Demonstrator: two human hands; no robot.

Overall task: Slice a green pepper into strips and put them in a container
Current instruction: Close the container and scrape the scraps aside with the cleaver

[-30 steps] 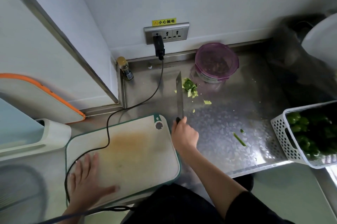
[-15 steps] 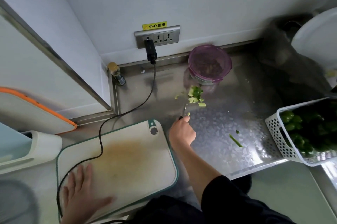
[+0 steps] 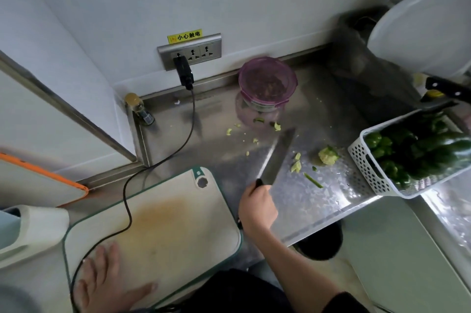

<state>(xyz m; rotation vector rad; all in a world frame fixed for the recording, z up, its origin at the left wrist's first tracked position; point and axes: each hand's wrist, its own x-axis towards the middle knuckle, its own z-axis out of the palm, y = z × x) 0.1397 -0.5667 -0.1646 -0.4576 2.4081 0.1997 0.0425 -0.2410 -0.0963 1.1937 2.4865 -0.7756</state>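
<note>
We are clamping our right hand (image 3: 257,206) on the steel knife (image 3: 276,157), sweeping pale pepper scraps (image 3: 328,155) at centre frame, our left hand (image 3: 107,284) flattening, fingers apart, steadying the white cutting board (image 3: 163,221).

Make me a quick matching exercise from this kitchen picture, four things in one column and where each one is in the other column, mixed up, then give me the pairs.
Things:
1. knife
2. left hand
3. purple-lidded container
4. white basket of green peppers

Places:
A. flat on the cutting board
B. at the right edge of the steel counter
C. in the right hand, blade over the counter
D. by the back wall, below the wall socket's right end

Pairs: 1-C, 2-A, 3-D, 4-B
</note>
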